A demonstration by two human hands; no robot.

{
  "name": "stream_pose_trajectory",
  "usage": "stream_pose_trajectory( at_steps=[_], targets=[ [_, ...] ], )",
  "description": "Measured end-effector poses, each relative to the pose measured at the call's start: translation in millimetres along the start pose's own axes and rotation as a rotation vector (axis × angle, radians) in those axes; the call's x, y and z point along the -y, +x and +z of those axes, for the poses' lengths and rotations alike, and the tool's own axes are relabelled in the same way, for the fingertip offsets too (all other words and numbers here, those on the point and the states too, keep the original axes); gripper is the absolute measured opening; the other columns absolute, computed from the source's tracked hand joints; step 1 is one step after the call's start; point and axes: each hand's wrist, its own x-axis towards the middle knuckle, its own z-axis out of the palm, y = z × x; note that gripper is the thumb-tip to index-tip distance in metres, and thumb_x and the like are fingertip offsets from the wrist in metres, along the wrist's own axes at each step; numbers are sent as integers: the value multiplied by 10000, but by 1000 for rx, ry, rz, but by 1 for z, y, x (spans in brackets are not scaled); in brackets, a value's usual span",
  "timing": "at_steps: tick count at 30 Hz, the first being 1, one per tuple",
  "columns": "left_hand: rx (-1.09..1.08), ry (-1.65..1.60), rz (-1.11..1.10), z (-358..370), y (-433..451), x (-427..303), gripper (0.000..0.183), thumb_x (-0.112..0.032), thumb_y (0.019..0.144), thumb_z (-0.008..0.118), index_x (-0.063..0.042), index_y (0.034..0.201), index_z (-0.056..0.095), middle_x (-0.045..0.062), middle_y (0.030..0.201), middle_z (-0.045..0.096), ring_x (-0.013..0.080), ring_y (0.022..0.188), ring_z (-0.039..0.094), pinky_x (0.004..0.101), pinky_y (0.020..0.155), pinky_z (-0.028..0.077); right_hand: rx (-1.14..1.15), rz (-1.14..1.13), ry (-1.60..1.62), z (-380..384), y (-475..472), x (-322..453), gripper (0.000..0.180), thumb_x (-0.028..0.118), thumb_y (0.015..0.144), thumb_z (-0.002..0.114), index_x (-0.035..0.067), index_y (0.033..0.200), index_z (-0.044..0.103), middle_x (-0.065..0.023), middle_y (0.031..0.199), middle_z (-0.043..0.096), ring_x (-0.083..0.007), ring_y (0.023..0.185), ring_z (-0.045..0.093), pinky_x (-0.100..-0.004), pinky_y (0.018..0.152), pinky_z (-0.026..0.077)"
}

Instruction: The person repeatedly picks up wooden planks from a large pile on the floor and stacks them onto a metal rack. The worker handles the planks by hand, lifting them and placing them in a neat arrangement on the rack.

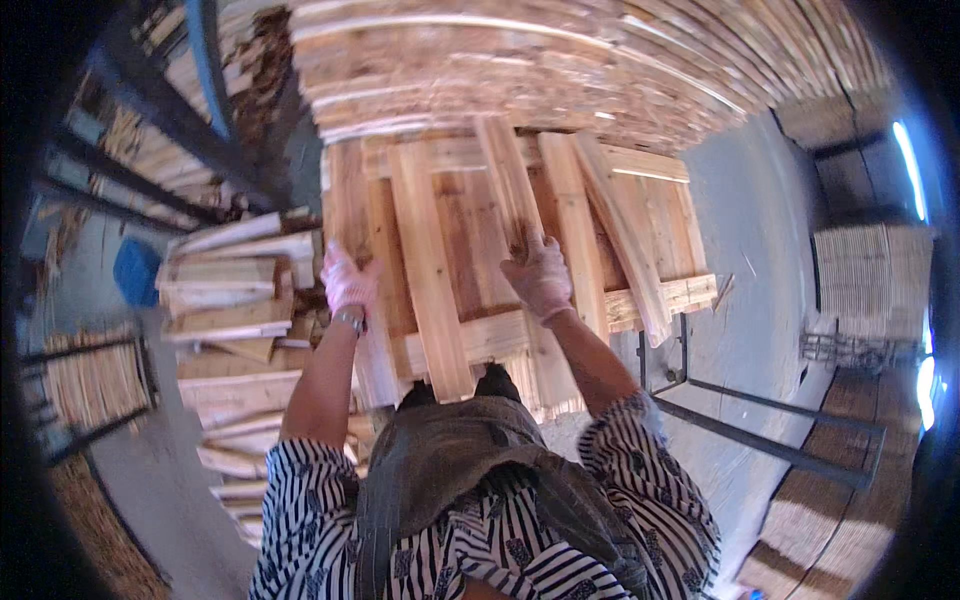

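Observation:
Several loose wooden boards lie across a stack of joined planks with a wooden crosspiece (682, 294) along its near edge. My left hand (349, 279), in a pale pink glove, is on the leftmost board (349, 195); its thumb is spread to the right. My right hand (541, 279), gloved too, rests on a board (504, 169) that reaches to the far edge, and its grip is blurred. Between my hands lies another board (431, 277). Right of my right hand are an upright-lying board (574, 225) and a slanted board (626, 247) whose near end overhangs the edge.
A tall pile of stacked boards (480, 67) stands just beyond. At the left lie heaped wood pieces (225, 300), near a blue object (136, 271) and blue metal posts (206, 67). A metal frame (765, 435) sits low at the right, with board stacks (874, 281) farther off.

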Motion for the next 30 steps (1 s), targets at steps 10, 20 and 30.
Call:
stream_pose_trajectory(
  at_steps=[10,20,30],
  targets=[
    [-36,6,-8,2,4,5,981,-380,847,740,-5,1556,174,277,1520,371,439,1399,369,464,1157,335,-306,-50,-263,-188,7,-212,707,273,793,711,198,1439,433,-202,1291,542,-440,1137,572,-514,951,493],
    [-36,28,-16,-15,0,29,986,-390,825,761,12,1542,216,294,1499,391,429,1399,367,475,1162,321,-156,-127,-629,-63,91,-349,585,414,959,553,123,1453,437,-270,1423,440,-471,1296,462,-528,1063,407],
    [-79,-217,77,-1,19,31,846,-278,804,780,-13,1478,342,273,1374,526,404,1315,490,447,1087,415,-39,135,-262,-7,57,-97,1106,587,732,786,202,1575,182,-258,1519,332,-462,1312,457,-524,1023,463]
  ],
)
